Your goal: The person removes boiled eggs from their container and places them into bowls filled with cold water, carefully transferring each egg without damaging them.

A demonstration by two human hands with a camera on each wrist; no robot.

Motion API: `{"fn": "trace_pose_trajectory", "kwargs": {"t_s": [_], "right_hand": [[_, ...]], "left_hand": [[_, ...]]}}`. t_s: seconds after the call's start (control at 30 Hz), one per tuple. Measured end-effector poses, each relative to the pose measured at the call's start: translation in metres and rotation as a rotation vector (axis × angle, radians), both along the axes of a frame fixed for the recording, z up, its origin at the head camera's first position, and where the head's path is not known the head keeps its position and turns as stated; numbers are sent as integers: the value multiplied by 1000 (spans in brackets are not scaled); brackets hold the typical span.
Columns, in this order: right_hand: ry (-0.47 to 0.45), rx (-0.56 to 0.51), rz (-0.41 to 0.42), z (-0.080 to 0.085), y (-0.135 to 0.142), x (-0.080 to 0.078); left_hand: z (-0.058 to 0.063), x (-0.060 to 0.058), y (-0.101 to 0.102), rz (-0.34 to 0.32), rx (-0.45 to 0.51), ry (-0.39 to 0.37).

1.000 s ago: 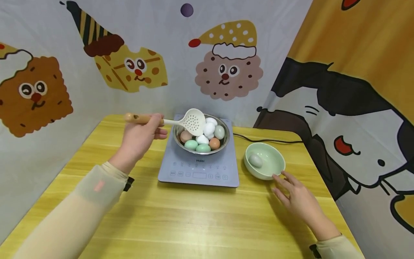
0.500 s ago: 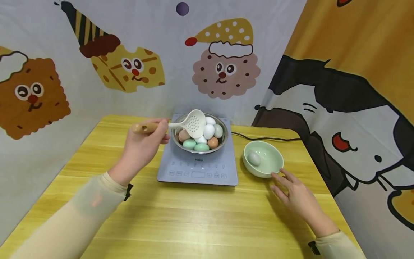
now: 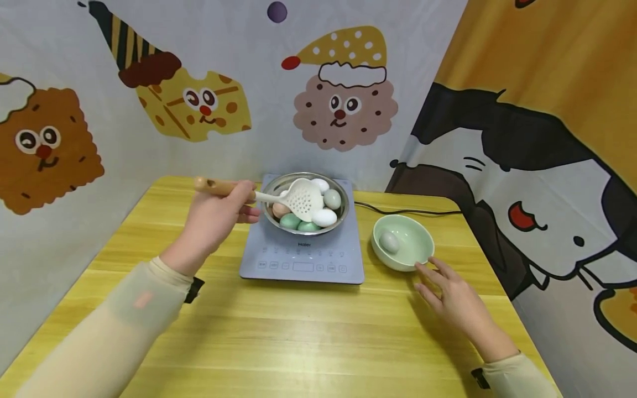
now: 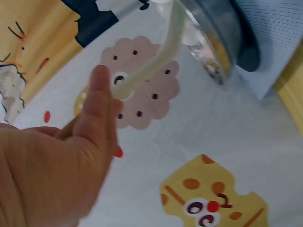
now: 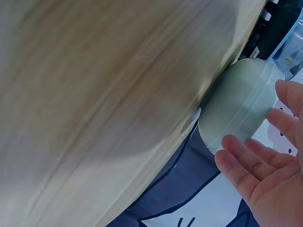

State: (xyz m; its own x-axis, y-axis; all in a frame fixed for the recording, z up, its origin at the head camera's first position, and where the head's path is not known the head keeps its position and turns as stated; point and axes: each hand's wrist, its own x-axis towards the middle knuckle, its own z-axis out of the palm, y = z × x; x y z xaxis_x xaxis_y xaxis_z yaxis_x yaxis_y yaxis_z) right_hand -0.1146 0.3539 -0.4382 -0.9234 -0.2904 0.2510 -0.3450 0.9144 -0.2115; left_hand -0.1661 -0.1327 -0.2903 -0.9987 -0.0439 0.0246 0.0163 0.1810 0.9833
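My left hand grips the wooden handle of a white slotted spoon, also seen in the left wrist view as a pale shaft. The spoon's perforated head lies among the eggs in a steel pan, hiding some of them. White, green and brownish eggs show around it, with a white egg at the front right. My right hand has its fingers loosely extended at the near rim of a light green bowl. One pale egg lies inside that bowl.
The pan stands on a flat grey induction cooker with touch controls along its front. From behind the cooker a black cord runs right across the wooden table. A cartoon-printed curtain hangs close behind the table.
The spoon's head has dipped lower into the pan and slightly rightward. A white egg now sits at the front right, where a brown one showed. My right hand stays at the bowl.
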Motion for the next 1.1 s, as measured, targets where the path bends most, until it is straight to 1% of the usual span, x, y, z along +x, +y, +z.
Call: {"fn": "trace_pose_trajectory", "kwargs": {"t_s": [0.13,0.2,0.27,0.37,0.5,0.63,0.73,0.83,0.97,1.1], "right_hand": [[-16,-10,-5,-1,2,-2],[-19,-13,-6,-1,2,-3],[-9,-15,-3,-1,3,-4],[4,-16,5,-2,4,-4],[0,-12,4,-2,4,-4],[9,-5,4,-5,4,-3],[24,-5,9,-6,4,-3],[26,-5,8,-6,4,-3],[30,-10,6,-6,4,-2],[28,-21,9,-7,4,-2]], "left_hand": [[-8,5,-9,-50,-18,10],[-9,8,-12,-67,-37,20],[-9,9,-14,-73,-33,28],[-8,6,-14,-70,-19,3],[-8,-3,-11,-87,33,-52],[-12,-13,-10,-96,111,-84],[-16,-19,-16,-92,185,-136],[-22,-24,-24,-86,290,-206],[-30,-27,-31,-67,409,-262],[-32,-25,-33,-66,494,-275]]}}
